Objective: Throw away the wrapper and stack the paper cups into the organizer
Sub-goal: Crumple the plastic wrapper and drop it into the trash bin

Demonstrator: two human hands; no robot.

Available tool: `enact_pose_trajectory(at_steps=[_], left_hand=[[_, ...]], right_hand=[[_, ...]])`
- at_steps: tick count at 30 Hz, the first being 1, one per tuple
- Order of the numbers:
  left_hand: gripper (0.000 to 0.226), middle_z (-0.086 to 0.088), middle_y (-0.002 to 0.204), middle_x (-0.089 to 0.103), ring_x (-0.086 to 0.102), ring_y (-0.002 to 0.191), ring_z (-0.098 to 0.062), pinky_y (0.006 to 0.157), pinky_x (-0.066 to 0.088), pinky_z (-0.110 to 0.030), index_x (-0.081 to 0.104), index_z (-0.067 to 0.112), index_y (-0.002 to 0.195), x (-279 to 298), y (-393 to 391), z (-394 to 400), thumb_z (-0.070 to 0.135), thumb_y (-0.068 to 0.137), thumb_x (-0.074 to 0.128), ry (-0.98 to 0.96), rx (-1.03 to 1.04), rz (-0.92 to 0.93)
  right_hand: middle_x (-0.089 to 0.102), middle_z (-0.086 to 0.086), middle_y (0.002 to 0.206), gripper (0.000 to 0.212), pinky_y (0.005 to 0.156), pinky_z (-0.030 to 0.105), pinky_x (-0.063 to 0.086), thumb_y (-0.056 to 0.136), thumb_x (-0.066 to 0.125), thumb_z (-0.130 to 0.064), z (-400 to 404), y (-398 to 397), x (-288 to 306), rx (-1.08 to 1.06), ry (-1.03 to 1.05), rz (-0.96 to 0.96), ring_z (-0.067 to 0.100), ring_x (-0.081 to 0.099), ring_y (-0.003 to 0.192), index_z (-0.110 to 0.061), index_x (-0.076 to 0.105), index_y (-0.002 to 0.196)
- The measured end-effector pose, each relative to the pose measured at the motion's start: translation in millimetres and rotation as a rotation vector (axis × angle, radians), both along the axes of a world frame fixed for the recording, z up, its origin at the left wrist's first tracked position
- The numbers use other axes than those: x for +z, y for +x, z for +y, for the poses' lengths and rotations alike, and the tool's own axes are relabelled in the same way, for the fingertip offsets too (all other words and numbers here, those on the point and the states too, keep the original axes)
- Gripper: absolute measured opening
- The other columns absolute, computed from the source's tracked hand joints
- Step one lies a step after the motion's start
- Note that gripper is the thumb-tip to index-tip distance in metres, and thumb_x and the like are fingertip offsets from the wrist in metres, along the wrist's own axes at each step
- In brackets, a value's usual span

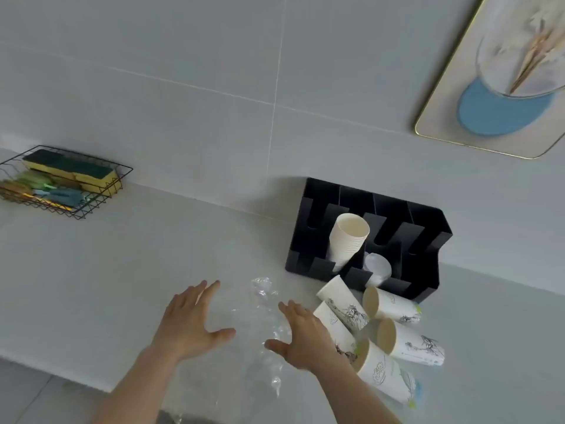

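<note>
Lying flat, wrapper (pixel 260 325) stretches lengthwise between open hands (pixel 189 322).

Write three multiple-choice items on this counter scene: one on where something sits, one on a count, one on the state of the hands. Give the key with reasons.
1. Where is the wire basket with sponges?
A. Far left of the counter, by the wall
B. Inside the black organizer
C. Under the picture frame

2. How many printed paper cups lie loose on the counter?
A. Two
B. Five
C. Nine

3. What state are the hands in?
A. Both closed on a cup
B. Both open, spread over the clear wrapper
C. One inside the organizer

Key: A, the basket stands far left at the wall. B, five lie in front of the black organizer. B, the left hand and right hand show splayed fingers above the clear wrapper.
</note>
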State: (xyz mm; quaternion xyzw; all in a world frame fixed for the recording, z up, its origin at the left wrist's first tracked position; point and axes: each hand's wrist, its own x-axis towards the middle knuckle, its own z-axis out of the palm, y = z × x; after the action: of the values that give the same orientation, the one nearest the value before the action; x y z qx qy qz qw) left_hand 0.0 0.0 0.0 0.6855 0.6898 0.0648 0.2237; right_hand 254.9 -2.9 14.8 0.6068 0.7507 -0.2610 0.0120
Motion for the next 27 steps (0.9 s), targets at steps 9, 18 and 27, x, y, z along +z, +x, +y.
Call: enact_pose_trajectory(at_steps=[9,18,27], left_hand=[[0.135,0.0,0.169,-0.009,0.009,0.154,-0.03,0.12,0.029,-0.048,-0.018,0.051,0.151,-57.7,17.7,-49.5,0.065,0.06,0.081,-0.265,0.056,-0.183],[0.127,0.017,0.144,0.05,0.057,0.123,-0.002,0.105,0.048,-0.034,-0.001,0.056,0.151,-71.7,84.8,-60.3,0.03,0.069,0.092,-0.168,0.146,-0.797],[0.04,0.022,0.109,0.05,0.048,0.108,-0.001,0.09,0.048,-0.031,0.064,0.041,0.096,-24.8,97.8,-19.0,0.074,0.075,0.057,0.226,0.002,-0.44]], right_hand=[[0.026,0.004,0.165,0.091,0.117,0.042,0.035,0.089,0.069,-0.053,-33.8,-31.2,-53.5,-0.267,-0.223,0.175,0.028,0.035,0.149,-0.048,0.01,0.159],[0.069,0.004,0.115,0.033,0.071,0.023,0.055,0.095,0.063,-0.014,-44.1,-31.0,-55.4,-0.699,-0.326,0.681,0.011,0.069,0.089,-0.036,0.07,0.118],[0.077,-0.003,0.103,0.023,0.077,0.017,0.051,0.094,0.073,-0.034,-27.0,-1.9,4.2,-0.679,-0.262,0.883,0.008,0.07,0.097,-0.022,0.063,0.112]])
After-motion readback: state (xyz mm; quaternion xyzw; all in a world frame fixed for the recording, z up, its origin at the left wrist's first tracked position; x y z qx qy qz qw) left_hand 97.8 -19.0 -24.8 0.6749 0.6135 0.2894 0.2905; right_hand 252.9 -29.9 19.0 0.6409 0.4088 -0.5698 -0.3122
